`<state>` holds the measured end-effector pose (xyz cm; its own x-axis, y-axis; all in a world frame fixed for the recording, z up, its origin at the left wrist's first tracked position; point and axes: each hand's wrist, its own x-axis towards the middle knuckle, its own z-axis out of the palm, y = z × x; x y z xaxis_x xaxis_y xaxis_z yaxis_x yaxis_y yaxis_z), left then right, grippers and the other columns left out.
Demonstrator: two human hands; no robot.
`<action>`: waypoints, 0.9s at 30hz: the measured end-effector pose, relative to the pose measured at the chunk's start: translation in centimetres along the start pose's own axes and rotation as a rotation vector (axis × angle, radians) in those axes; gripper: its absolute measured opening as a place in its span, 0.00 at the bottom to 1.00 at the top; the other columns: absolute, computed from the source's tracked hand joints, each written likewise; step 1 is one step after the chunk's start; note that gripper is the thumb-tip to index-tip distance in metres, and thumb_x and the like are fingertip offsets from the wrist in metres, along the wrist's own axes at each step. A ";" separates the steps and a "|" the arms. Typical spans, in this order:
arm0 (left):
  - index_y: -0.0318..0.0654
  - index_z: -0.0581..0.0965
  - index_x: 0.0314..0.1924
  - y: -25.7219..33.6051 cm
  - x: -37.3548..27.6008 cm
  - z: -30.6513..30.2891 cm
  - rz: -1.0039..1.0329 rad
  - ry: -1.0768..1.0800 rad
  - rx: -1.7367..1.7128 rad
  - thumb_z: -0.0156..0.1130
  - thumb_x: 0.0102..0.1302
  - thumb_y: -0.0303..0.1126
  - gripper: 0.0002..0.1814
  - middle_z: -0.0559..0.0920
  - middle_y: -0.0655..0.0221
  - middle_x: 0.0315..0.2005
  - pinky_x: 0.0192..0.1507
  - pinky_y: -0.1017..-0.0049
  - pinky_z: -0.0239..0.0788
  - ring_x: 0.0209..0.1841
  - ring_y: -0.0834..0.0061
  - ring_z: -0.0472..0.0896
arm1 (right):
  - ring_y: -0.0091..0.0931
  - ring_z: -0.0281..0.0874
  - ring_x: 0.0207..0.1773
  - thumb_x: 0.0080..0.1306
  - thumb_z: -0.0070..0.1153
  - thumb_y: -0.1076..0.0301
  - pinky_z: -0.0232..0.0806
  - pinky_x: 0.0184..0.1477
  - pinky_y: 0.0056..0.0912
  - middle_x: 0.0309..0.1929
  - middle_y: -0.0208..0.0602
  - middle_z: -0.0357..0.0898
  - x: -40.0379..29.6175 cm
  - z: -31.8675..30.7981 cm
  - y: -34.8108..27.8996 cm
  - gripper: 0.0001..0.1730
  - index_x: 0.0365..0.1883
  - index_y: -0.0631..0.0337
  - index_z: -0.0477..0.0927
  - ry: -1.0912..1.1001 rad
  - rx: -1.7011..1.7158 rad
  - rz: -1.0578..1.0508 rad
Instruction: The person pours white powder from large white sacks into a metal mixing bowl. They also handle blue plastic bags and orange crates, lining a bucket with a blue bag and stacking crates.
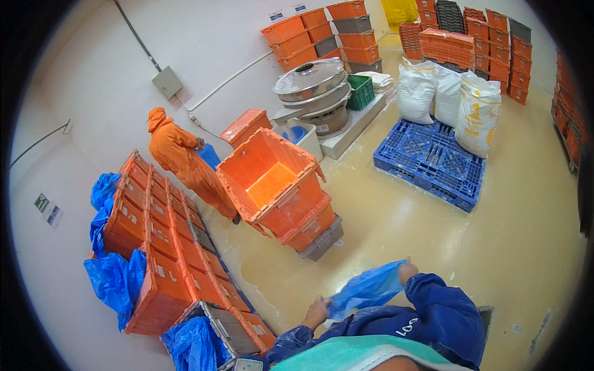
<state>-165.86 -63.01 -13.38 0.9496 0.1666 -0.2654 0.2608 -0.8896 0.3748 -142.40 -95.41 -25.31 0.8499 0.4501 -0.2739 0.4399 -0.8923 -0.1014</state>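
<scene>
A blue plastic bag (366, 288) is stretched between my two hands, in front of my dark blue sleeves. My left hand (317, 311) grips its near left end; my right hand (408, 271) grips the far right end, higher up. Beyond the bag stands a stack of crates, its top one an open, orange plastic crate (271, 178) with a bright orange bottom inside. To the left, more blue plastic (192, 343) lies bunched in a grey crate at the near end of the stacked orange crates.
A person (178, 153) in orange coveralls stands at the left wall holding something blue. Behind are a round metal sifter (313, 92) on a plinth, a green crate (361, 92), a blue pallet (427, 160) with white sacks (478, 113), and tall stacks of orange crates (297, 41).
</scene>
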 end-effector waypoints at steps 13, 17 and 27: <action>0.33 0.65 0.63 -6.2 -1.1 -2.5 -0.351 -0.042 0.085 0.65 0.54 0.33 0.35 0.69 0.44 0.61 0.60 0.54 0.70 0.58 0.43 0.75 | 0.51 0.82 0.41 0.58 0.55 0.69 0.77 0.43 0.52 0.53 0.59 0.73 -2.8 -6.0 -1.6 0.21 0.51 0.62 0.74 -0.007 0.267 0.026; 0.28 0.61 0.66 -7.3 0.6 -2.3 -0.459 0.085 -0.252 0.66 0.51 0.31 0.42 0.62 0.36 0.65 0.64 0.54 0.66 0.62 0.39 0.70 | 0.52 0.81 0.40 0.58 0.54 0.71 0.76 0.43 0.53 0.47 0.57 0.75 -4.8 -12.4 -5.1 0.20 0.49 0.67 0.72 0.142 0.357 0.046; 0.29 0.48 0.73 -7.3 -1.4 -2.5 -0.161 0.638 -0.151 0.59 0.50 0.26 0.51 0.70 0.32 0.59 0.62 0.59 0.66 0.61 0.41 0.72 | 0.56 0.79 0.45 0.56 0.52 0.72 0.73 0.49 0.56 0.53 0.61 0.72 -8.1 -16.1 -6.2 0.27 0.56 0.66 0.68 0.213 0.551 0.051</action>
<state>-168.65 -55.66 -13.51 0.8013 0.5517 0.2315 0.3847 -0.7715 0.5068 -147.34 -93.01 -7.05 0.9308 0.3519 -0.0990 0.2297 -0.7738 -0.5904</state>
